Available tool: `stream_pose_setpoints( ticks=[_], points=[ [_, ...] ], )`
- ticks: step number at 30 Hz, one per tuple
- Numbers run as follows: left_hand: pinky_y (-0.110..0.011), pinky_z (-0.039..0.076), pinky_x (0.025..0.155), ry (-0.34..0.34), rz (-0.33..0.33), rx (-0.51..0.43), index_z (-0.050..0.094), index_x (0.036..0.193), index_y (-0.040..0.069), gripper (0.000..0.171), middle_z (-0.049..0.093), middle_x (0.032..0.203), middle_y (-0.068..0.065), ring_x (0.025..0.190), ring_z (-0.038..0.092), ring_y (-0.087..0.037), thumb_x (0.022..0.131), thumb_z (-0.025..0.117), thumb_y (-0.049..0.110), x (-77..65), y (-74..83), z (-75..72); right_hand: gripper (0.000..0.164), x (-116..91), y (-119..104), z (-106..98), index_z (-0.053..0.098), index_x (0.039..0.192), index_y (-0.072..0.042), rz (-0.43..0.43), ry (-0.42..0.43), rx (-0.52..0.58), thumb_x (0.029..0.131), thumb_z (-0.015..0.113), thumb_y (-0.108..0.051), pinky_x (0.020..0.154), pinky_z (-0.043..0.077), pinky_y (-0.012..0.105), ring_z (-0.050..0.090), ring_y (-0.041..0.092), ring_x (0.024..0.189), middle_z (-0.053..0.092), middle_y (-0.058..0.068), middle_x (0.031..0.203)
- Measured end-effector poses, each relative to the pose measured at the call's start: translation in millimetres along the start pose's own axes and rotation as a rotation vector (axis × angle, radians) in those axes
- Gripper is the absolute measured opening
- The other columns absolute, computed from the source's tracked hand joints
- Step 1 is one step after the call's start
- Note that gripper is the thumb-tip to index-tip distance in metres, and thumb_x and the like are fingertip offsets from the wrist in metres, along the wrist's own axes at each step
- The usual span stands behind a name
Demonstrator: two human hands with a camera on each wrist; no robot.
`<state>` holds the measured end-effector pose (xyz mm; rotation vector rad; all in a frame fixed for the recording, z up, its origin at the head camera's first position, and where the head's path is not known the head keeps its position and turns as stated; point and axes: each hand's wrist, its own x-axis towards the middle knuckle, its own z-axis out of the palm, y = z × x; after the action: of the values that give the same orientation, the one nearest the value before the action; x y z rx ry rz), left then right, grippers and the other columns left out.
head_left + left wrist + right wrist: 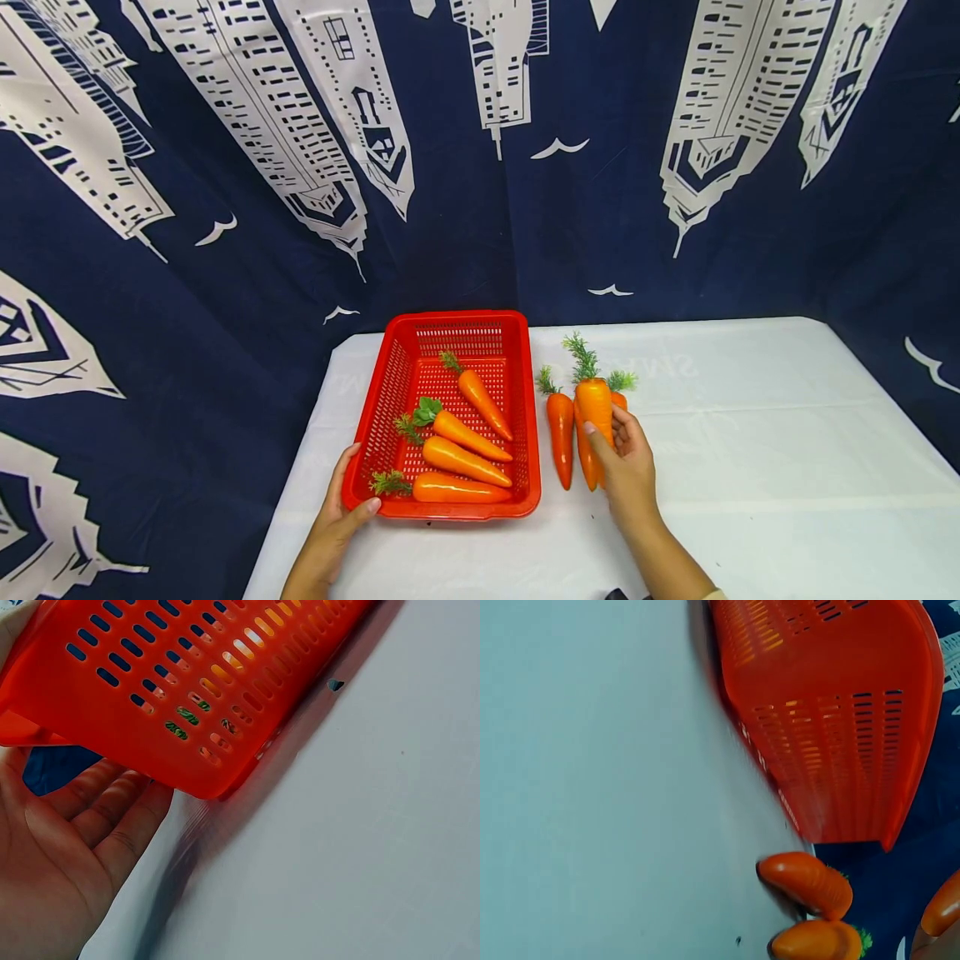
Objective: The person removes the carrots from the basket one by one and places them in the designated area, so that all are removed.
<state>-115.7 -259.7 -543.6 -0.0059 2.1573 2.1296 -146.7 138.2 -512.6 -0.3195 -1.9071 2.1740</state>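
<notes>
My left hand (330, 525) grips the near left corner of a red plastic basket (534, 417), thumb over the rim and fingers outside. In the left wrist view, the fingers of the left hand (75, 847) reach under the basket's rim (45, 705). Several orange toy carrots lie in the basket, the nearest carrot (457, 488) along its front wall. To the basket's right, my right hand (630, 467) holds an orange carrot (594, 400) with a green top, between thumb and fingers. That carrot partly hides others behind it; a darker carrot (561, 437) lies just left.
A white cloth covers the table (750, 467), stretching to the right of the carrots. Behind it hangs a navy curtain (585, 225) printed with white buildings and birds. A small dark object (617, 594) shows at the bottom edge.
</notes>
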Motion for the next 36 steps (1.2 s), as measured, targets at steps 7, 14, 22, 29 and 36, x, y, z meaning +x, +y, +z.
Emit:
stream_pose_setpoints(
  ticks=[7, 14, 22, 29, 36],
  points=[
    [-0.008, 0.037, 0.102, 0.004, -0.004, 0.001, 0.016, 0.16, 0.033, 0.086, 0.014, 0.165, -0.005, 0.133, 0.038, 0.009, 0.094, 0.063, 0.005, 0.2, 0.3, 0.4, 0.044, 1, 4, -13, 0.051, 0.138, -0.009, 0.028, 0.036, -0.006, 0.097, 0.068, -0.017, 0.087, 0.052, 0.014, 0.059, 0.008, 0.106, 0.059, -0.004, 0.119],
    [-0.008, 0.038, 0.102, 0.004, -0.002, -0.004, 0.016, 0.161, 0.032, 0.086, 0.013, 0.165, -0.006, 0.132, 0.04, 0.01, 0.094, 0.064, 0.004, -0.1, 0.6, 1.2, 0.046, 4, 8, -25, 0.05, 0.139, -0.011, 0.041, 0.072, -0.02, 0.098, 0.067, -0.02, 0.083, 0.051, 0.012, 0.057, 0.008, 0.103, 0.059, -0.007, 0.116],
    [-0.007, 0.036, 0.101, 0.015, -0.015, 0.009, 0.017, 0.16, 0.033, 0.086, 0.013, 0.165, -0.005, 0.132, 0.038, 0.011, 0.094, 0.064, 0.007, 0.0, 2.1, 1.7, 0.047, 10, 11, -35, 0.049, 0.14, -0.011, 0.061, 0.121, -0.033, 0.098, 0.067, -0.023, 0.085, 0.049, 0.01, 0.057, 0.007, 0.106, 0.057, -0.005, 0.119],
    [-0.007, 0.036, 0.102, 0.011, -0.004, 0.014, 0.016, 0.161, 0.032, 0.086, 0.013, 0.165, -0.006, 0.132, 0.037, 0.011, 0.094, 0.063, 0.005, -0.4, 2.3, 1.7, 0.048, 13, 12, -43, 0.046, 0.141, -0.012, 0.093, 0.136, -0.042, 0.099, 0.065, -0.025, 0.083, 0.049, 0.009, 0.055, 0.006, 0.104, 0.054, -0.005, 0.12],
    [-0.007, 0.036, 0.102, 0.01, -0.003, 0.012, 0.016, 0.161, 0.033, 0.086, 0.013, 0.165, -0.004, 0.132, 0.038, 0.011, 0.094, 0.063, 0.004, -0.5, 1.2, 1.2, 0.045, 18, 16, -50, 0.045, 0.141, -0.013, 0.121, 0.156, -0.053, 0.101, 0.062, -0.025, 0.084, 0.046, 0.007, 0.052, 0.006, 0.104, 0.053, -0.009, 0.118]
  ],
)
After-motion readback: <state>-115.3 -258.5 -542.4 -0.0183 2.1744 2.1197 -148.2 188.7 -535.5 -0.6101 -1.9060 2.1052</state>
